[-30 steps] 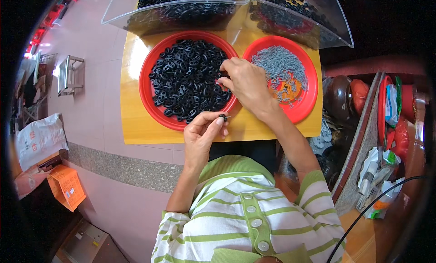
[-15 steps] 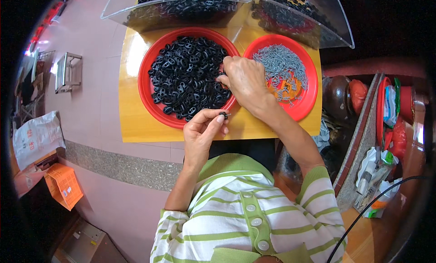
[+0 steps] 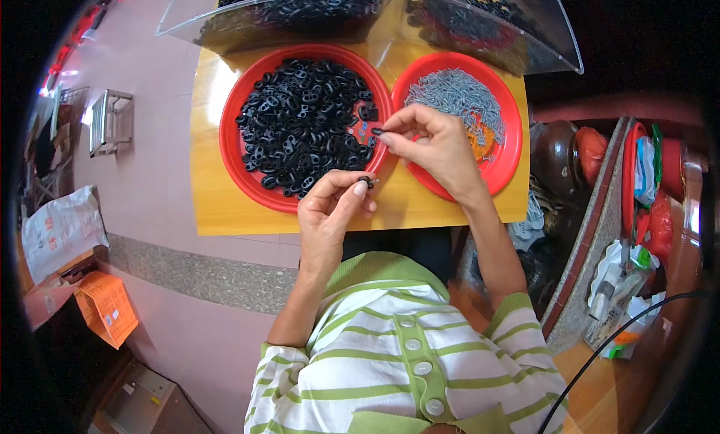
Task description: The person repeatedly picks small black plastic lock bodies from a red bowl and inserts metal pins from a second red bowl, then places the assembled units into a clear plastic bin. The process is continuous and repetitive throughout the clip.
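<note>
My left hand (image 3: 334, 203) pinches a small black plastic piece (image 3: 364, 181) with a thin metal screw poking out of it to the right, just off the near rim of the left red tray (image 3: 227, 155). Between thumb and fingertips, my right hand (image 3: 435, 145) holds another black plastic piece (image 3: 377, 131) above the gap between the trays. Loose black two-holed plastic pieces (image 3: 300, 119) heap up in the left tray. Grey screws (image 3: 457, 93) fill the far part of the right red tray (image 3: 511, 153), whose orange-patterned bottom shows near my right wrist.
Two clear plastic bins stand along the table's far side, the left bin (image 3: 300, 22) and right bin (image 3: 487, 29), both with black pieces inside. The yellow wooden table (image 3: 262, 222) ends close to my body. A metal stool (image 3: 111, 123) stands off left; a black cable (image 3: 607, 340) runs at right.
My right hand has come out of the left tray, moving right with a black plastic piece in its fingertips. The left hand keeps its pinch, nearly in place. The view has shifted slightly.
</note>
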